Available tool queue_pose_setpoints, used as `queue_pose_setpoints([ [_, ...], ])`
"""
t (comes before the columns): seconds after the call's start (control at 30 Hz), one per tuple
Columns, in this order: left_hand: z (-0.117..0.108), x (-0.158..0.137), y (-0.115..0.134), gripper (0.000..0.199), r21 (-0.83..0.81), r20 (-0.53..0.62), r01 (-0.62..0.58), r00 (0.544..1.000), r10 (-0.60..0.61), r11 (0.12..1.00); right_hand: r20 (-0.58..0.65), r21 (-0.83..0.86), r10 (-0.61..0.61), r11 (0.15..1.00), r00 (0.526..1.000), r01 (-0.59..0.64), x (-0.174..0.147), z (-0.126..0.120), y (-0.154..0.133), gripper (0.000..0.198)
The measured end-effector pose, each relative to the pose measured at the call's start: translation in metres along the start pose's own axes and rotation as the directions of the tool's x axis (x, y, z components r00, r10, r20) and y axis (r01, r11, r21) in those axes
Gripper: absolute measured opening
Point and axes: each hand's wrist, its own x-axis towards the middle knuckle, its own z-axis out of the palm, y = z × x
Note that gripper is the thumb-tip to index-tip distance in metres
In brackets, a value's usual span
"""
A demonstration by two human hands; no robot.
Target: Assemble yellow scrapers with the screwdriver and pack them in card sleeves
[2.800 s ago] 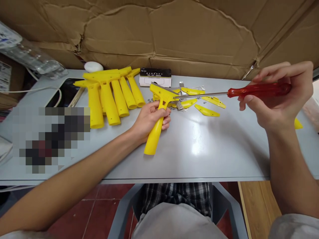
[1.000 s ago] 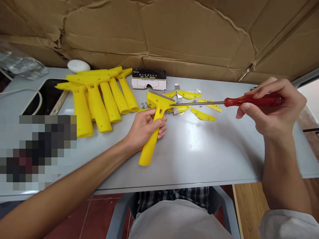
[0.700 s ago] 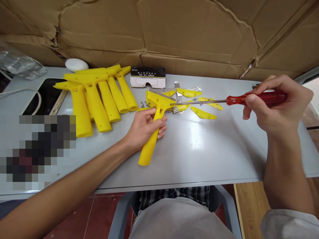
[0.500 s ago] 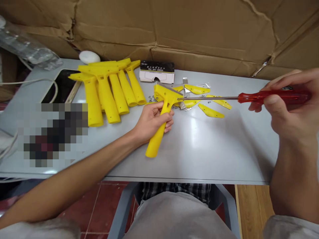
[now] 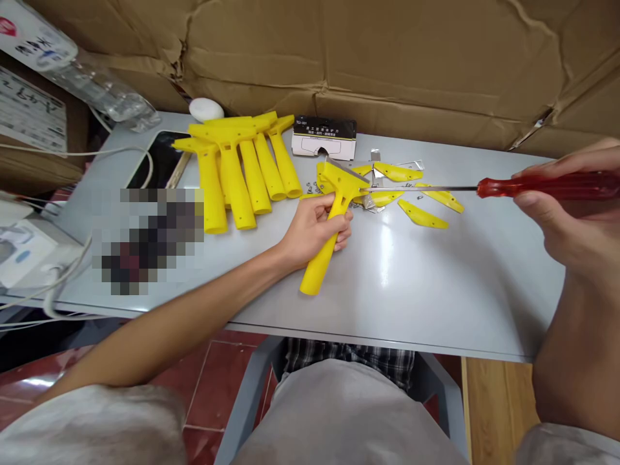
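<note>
My left hand [image 5: 317, 229] is closed around the handle of a yellow scraper [image 5: 317, 268], which it holds tilted just above the table, head away from me. A metal blade edge shows along the scraper's head. In my right hand [image 5: 576, 219] is a screwdriver [image 5: 527, 187] with a red handle, held level. Its long shaft points left and its tip meets the right end of the scraper head; whether it sits in a screw I cannot tell. Behind the scraper lie loose yellow cover plates [image 5: 423, 214], small screws [image 5: 312, 188] and bits of silvery wrapping.
Several yellow scraper handles [image 5: 239, 184] lie together at the left. A black-and-white box [image 5: 324, 137] stands at the back, before a cardboard wall [image 5: 387, 58]. Further left are a phone [image 5: 155, 165], a white rounded object [image 5: 206, 110], a plastic bottle [image 5: 104, 87] and white cables.
The view has shifted, so the table's things appear further right and more shows at the left. Both hands keep their holds, with the screwdriver tip still at the scraper head.
</note>
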Motion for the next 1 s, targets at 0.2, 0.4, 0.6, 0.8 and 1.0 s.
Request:
queue_pose_setpoints([
  [0.2,-0.001,0.000,-0.001,0.025,-0.001,0.003,-0.012,1.000,0.012,1.000,-0.001,-0.055,-0.043,0.998,0.999,0.043,-0.005,0.012,-0.009,0.017],
  [0.4,-0.004,0.002,-0.004,0.026,0.006,0.017,0.006,1.000,-0.006,1.000,0.058,-0.003,-0.201,0.980,0.978,0.201,0.003,0.005,-0.005,0.046],
  [0.6,-0.009,0.004,-0.011,0.018,0.055,0.060,-0.020,0.998,0.017,0.998,0.081,-0.080,-0.132,0.987,0.988,0.138,0.000,-0.003,-0.010,0.041],
  [0.8,-0.008,0.001,-0.010,0.015,0.139,0.084,-0.044,0.996,0.032,0.989,0.087,-0.056,0.004,0.998,0.996,0.000,-0.007,-0.003,-0.011,0.018],
  [1.0,-0.004,0.002,-0.007,0.020,0.067,0.018,-0.008,1.000,0.006,0.998,0.187,-0.132,0.003,0.991,0.982,0.022,-0.004,-0.003,-0.016,0.036],
])
